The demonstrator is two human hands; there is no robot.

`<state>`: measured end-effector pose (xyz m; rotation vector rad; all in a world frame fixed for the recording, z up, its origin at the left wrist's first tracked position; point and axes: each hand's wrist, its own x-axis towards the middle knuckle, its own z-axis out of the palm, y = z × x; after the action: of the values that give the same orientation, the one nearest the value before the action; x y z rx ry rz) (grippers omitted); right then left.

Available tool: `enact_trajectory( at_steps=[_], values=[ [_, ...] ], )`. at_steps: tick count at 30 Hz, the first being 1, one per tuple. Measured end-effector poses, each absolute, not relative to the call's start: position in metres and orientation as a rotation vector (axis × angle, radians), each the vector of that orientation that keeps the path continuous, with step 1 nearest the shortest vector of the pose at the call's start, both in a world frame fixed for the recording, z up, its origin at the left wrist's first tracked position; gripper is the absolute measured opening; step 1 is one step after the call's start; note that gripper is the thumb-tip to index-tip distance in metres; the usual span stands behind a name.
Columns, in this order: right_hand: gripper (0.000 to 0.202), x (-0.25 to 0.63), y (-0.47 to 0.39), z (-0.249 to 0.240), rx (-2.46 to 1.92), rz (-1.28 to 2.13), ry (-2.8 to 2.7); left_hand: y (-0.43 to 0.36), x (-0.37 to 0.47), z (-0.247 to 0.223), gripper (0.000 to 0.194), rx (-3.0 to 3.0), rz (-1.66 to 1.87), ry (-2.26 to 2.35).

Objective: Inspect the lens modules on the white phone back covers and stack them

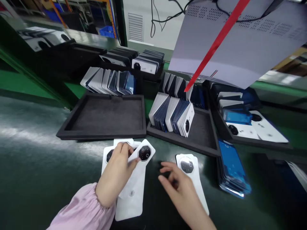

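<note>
My left hand [118, 169] pinches a white phone back cover [148, 147] with a round black camera area, held tilted over other covers. Beneath it, more white back covers [130, 209] lie overlapping on the dark table, partly hidden by the hand. My right hand [178, 188] holds nothing, its fingers curved and its thumb apart from them. It hovers over a further white back cover [195, 174] lying on the table, hiding part of it; I cannot tell whether they touch.
A black foam tray [105, 111] stands ahead on the left. Another tray [203, 131] holds rows of white and dark covers [171, 111]. Blue-filmed panels [231, 163] are stacked at the right. A red strip [218, 41] hangs down in front of a grey panel [240, 48].
</note>
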<state>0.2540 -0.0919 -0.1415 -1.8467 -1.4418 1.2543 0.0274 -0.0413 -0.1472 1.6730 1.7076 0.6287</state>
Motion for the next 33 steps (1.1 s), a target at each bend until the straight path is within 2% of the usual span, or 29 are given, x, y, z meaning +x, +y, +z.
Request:
enact_trajectory(
  at_steps=[3,8,13,18,24,26,27,31,33],
  values=[
    [0.043,0.231,-0.1,-0.151,-1.67,1.443,-1.397,-0.04,0.03,-0.133,0.01,1.505,0.674,1.535],
    [0.035,0.228,-0.103,-0.15,-1.483,1.499,-1.17,-0.045,0.041,-0.115,0.027,1.25,0.73,1.296],
    [0.037,0.234,-0.106,-0.132,-1.436,1.522,-1.029,-0.051,0.051,-0.111,0.02,0.829,0.732,0.991],
    [0.033,0.238,-0.109,-0.123,-1.413,1.572,-1.025,-0.05,0.054,-0.113,0.018,0.752,0.717,0.982],
    [0.035,0.254,-0.108,-0.134,-1.504,1.53,-1.273,-0.051,0.058,-0.118,0.026,0.817,0.647,0.98],
    [0.027,0.257,-0.107,-0.137,-1.539,1.409,-1.393,-0.054,0.059,-0.121,0.029,0.833,0.623,0.998],
    [0.023,0.257,-0.107,-0.139,-1.587,1.243,-1.448,-0.055,0.06,-0.123,0.03,0.839,0.617,1.015],
    [0.045,0.255,-0.106,-0.142,-1.628,0.36,-1.691,-0.061,0.064,-0.13,0.031,0.933,0.575,1.037],
    [0.028,0.256,-0.104,-0.142,-1.504,0.254,-1.843,-0.063,0.066,-0.131,0.028,0.992,0.554,1.006]
  ],
)
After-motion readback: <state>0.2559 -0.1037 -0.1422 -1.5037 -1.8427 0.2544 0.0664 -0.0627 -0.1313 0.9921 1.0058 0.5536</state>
